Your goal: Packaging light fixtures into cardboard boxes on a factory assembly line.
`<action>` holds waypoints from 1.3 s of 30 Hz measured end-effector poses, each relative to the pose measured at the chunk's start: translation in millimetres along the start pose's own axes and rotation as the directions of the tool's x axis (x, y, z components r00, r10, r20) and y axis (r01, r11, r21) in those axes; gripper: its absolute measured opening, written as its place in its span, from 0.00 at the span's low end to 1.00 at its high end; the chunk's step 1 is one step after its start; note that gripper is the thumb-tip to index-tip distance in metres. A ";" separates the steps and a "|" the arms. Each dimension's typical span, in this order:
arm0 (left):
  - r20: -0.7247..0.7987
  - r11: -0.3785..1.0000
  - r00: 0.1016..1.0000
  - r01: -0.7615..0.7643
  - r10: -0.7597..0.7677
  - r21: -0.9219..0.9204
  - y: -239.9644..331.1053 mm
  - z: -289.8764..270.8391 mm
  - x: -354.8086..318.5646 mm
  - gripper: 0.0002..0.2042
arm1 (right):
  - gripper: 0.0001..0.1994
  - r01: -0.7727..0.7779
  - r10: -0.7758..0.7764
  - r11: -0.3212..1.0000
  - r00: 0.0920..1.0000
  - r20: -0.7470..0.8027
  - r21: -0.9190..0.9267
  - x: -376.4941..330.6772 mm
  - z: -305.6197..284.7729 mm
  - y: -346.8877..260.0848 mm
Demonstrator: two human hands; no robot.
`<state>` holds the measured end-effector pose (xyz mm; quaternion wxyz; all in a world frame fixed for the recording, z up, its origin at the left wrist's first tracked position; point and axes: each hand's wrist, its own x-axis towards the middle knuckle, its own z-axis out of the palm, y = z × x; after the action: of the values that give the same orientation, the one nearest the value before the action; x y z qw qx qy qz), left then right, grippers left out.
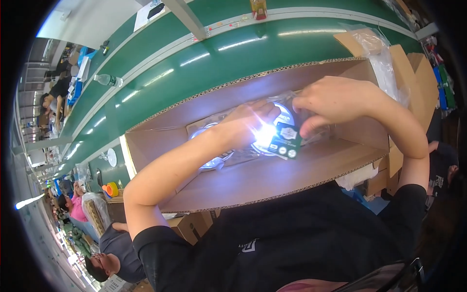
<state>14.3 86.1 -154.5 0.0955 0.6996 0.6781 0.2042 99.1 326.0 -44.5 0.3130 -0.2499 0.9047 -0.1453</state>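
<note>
Inside a long open cardboard box (272,177), my left hand (250,120) is closed over the rim of a round, disc-shaped lamp (283,117). A very bright white glare washes out part of this lamp. A dark green printed tag (286,142) lies against its right side. My right hand (333,101) hovers just right of the lamp, thumb and curled fingers apart, beside clear plastic wrapping (318,136). Under my left wrist, a second round shiny item (214,163) sits in plastic, partly hidden by my forearm.
The box stands before a green worktable (204,73). A water bottle (108,80) lies at left, and a drink bottle (259,9) stands at the back. Cardboard flaps and plastic (374,46) crowd the right. A person in a dark shirt (119,255) is at lower left.
</note>
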 end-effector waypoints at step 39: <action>0.420 0.910 0.809 0.385 -0.412 0.151 23.4 31.6 -9.8 0.18 | 0.23 -0.122 0.127 0.991 0.982 0.140 -0.046 29.6 29.2 34.5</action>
<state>48.8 79.5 -174.7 0.2675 0.5721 0.7753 -0.0049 85.2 335.6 -95.9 0.3808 -0.2084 0.8963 -0.0903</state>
